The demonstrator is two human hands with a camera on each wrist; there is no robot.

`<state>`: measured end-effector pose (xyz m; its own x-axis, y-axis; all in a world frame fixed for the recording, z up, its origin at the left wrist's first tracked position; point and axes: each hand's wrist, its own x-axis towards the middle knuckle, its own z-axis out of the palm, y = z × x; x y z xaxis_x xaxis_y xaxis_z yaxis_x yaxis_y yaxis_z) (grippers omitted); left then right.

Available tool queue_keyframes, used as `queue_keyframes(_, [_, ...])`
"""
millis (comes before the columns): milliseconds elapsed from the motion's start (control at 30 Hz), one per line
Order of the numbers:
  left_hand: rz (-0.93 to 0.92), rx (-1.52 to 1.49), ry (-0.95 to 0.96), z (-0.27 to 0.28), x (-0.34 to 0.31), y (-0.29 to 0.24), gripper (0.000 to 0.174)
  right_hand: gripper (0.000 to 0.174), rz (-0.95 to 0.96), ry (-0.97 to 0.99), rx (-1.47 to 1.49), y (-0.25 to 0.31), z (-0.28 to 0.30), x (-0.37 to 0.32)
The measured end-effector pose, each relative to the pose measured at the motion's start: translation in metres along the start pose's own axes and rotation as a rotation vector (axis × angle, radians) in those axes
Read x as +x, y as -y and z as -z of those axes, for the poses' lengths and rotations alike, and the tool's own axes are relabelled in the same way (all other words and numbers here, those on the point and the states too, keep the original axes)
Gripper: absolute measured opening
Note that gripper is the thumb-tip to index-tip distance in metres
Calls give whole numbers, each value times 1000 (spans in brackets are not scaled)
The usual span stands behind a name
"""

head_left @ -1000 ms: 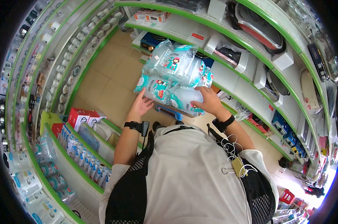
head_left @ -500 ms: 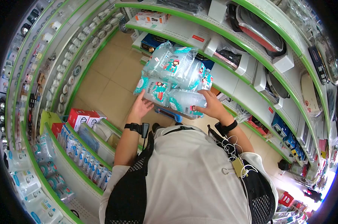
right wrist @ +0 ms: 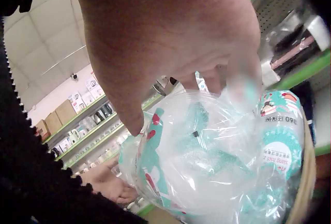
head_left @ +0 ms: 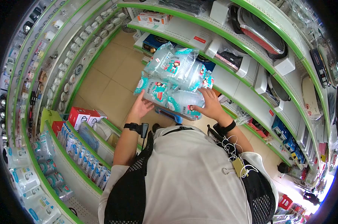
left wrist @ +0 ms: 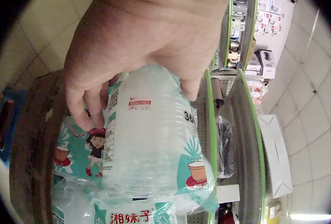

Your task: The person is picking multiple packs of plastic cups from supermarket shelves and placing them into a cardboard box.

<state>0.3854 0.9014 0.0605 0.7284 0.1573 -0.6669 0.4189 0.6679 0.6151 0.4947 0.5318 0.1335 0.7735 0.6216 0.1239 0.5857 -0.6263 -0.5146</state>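
Clear plastic bags of disposable cups, printed teal with a cartoon figure, are stacked on a brown cardboard box [left wrist: 32, 151]. My left hand [head_left: 141, 107] holds the end of the near left pack of cups [head_left: 154, 92]. In the left wrist view its thumb lies on one side of that pack and its fingers on the other. My right hand [head_left: 213, 106] grips the outer end of the near right pack of cups [head_left: 184, 100], thumb on the near side, fingers over the far side. More packs [head_left: 180, 66] lie behind these two.
Below the box shows a blue frame [head_left: 170, 115]. Shelves with green edges hold boxed pans [head_left: 262, 33] and a stove box [head_left: 154, 42] on the right. Left shelves carry bowls [head_left: 67, 56], red boxes [head_left: 83, 116] and bagged cups [head_left: 25, 181]. Tiled floor [head_left: 109, 67] lies between.
The right hand has drawn slightly back and right, its fingers spreading over the end of the near right pack. That pack shifted a little. The left hand stays where it was.
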Motion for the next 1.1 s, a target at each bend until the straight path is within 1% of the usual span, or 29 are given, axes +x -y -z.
queue_keyframes(200, [-1,-37,-17,3,6,4,92,87,2,72,32,13,20,-9])
queue_keyframes(300, [-3,-28,-9,1,4,3,94,87,6,79,25,9,21,-13])
queue_keyframes(467, [-24,-23,-45,-6,-2,3,93,86,7,43,44,4,22,-18])
queue_keyframes(533, [-14,-26,-31,-7,-3,3,93,85,6,25,56,0,22,-20])
queue_keyframes(600, [-4,-30,-20,-6,-2,4,93,86,31,49,43,-2,20,-22])
queue_keyframes(733, [-15,-34,-35,-2,6,5,86,83,53,89,55,2,23,-22])
queue_keyframes(800, [-14,-51,-55,3,8,6,83,79,-29,133,266,-2,17,-21])
queue_keyframes(867, [-62,-114,-95,4,2,5,76,77,-17,125,291,1,21,-19])
queue_keyframes(1100, [-128,-220,-88,36,-26,-2,82,76,-7,150,348,13,20,-7])
